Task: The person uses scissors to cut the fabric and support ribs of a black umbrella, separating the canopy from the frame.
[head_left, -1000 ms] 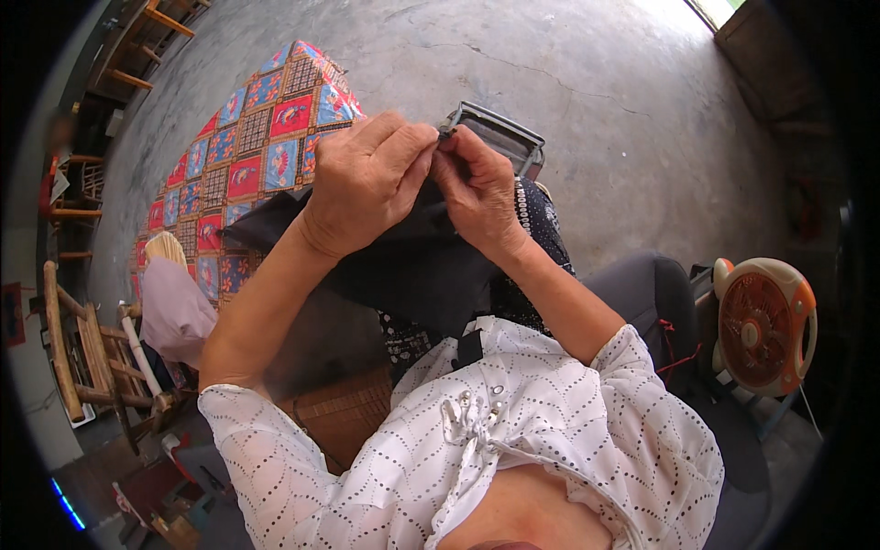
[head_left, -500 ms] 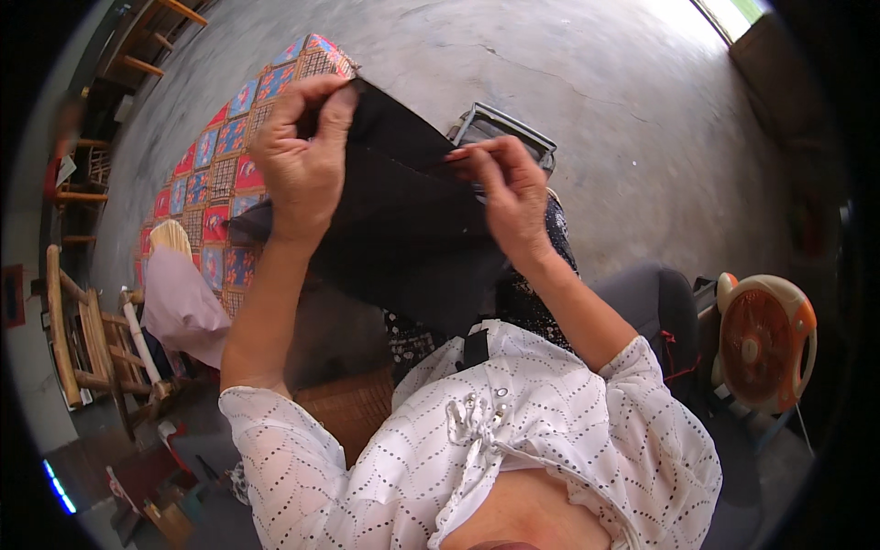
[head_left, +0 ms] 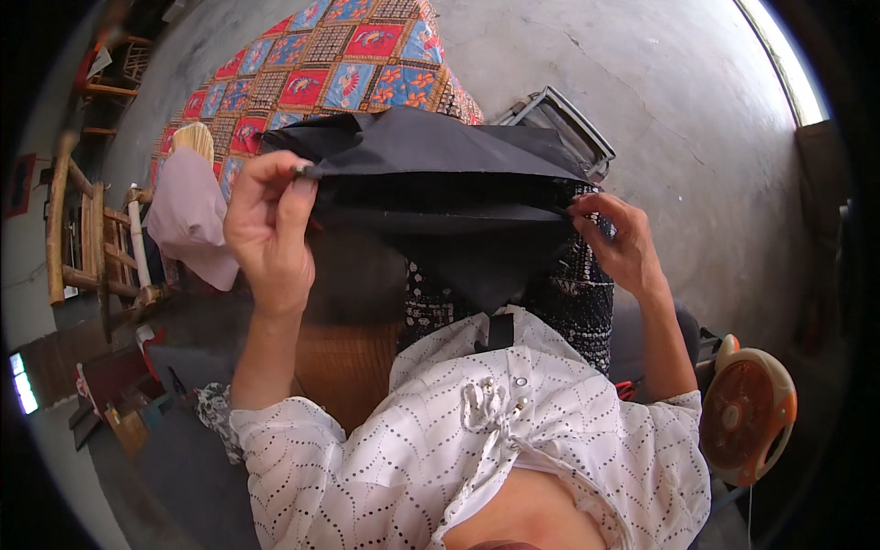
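A piece of black fabric (head_left: 431,147) stretches between my two hands above my lap. My left hand (head_left: 275,225) pinches one edge of it between thumb and fingers. At the other end, my right hand (head_left: 619,236) pinches the edge with its fingertips. Between them the fabric parts into two layers, with a long dark gap running from hand to hand. Its far side drapes over my knees, and a pointed lower part hangs toward my waist. Patterned dark trousers (head_left: 587,312) show below the cloth.
A patchwork cloth (head_left: 367,50) in red and blue lies beyond the fabric. A metal-framed stand (head_left: 568,124) is past my right knee. To the left are a bamboo chair (head_left: 101,238) and a pale mauve cloth (head_left: 192,220). An orange-and-white fan (head_left: 747,412) stands at right.
Both hands have come lower and moved farther apart. The fabric has gone from hanging slantwise to being pulled out sideways, its two layers spread. The view has also shifted.
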A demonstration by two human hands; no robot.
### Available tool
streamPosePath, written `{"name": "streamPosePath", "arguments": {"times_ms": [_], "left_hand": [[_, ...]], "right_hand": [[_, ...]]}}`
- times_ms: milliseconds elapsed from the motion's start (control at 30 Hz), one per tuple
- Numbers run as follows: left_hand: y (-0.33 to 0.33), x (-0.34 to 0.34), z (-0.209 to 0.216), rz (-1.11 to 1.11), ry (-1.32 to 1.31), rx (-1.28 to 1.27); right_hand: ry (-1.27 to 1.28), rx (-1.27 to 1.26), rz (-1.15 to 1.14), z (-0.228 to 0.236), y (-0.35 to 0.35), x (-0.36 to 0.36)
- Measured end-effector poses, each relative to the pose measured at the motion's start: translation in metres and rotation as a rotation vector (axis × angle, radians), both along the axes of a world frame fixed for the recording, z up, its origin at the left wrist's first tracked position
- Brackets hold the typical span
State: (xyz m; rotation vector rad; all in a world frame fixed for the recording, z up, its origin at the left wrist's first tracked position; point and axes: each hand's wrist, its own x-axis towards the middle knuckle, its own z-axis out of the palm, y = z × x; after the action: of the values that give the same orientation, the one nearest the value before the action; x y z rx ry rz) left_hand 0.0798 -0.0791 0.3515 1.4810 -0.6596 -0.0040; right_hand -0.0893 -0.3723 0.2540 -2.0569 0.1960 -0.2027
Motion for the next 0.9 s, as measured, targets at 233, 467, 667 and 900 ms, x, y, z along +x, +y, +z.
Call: {"name": "streamPosePath", "arguments": {"times_ms": [233, 467, 667, 900], "left_hand": [[0.020, -0.021, 0.004, 0.047, -0.118, 0.053], [0.065, -0.013, -0.005, 0.202, 0.041, -0.001], [0.121, -0.040, -0.063, 0.356, 0.426, 0.354], [0.116, -0.047, -0.079, 0.058, 0.562, 0.927]], "right_hand": [[-0.064, -0.119, -0.011, 0.017, 0.022, 0.003], [0.155, 0.614, -0.048, -0.021, 0.040, -0.026], [0.154, 1.127, -0.472, -0.039, 0.045, -0.029], [0.044, 1.061, -0.297, -0.044, 0.032, 0.003]]}}
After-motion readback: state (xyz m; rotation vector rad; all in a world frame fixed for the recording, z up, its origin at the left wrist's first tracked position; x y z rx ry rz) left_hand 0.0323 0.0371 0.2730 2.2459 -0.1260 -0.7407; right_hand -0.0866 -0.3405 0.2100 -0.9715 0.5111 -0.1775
